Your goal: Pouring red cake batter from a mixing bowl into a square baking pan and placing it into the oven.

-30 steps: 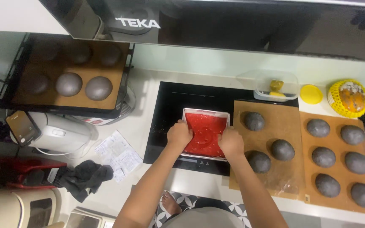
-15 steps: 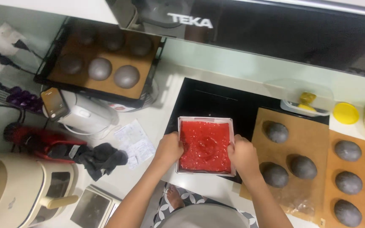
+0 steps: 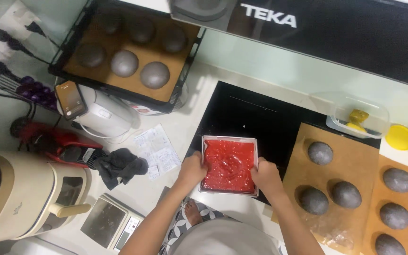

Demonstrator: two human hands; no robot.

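Red-batter pan (image 3: 229, 165) between hands: left hand (image 3: 192, 171), right hand (image 3: 266, 176) apparently gripping sides.

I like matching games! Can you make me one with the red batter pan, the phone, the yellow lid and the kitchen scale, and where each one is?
Things:
1. square pan of red batter
2. phone
3. yellow lid
4. kitchen scale

Places:
A. far right, beside the clear container
B. bottom left, near the beige appliance
C. between the left hand and right hand
D. on the white appliance

Pairs: 1-C, 2-D, 3-A, 4-B
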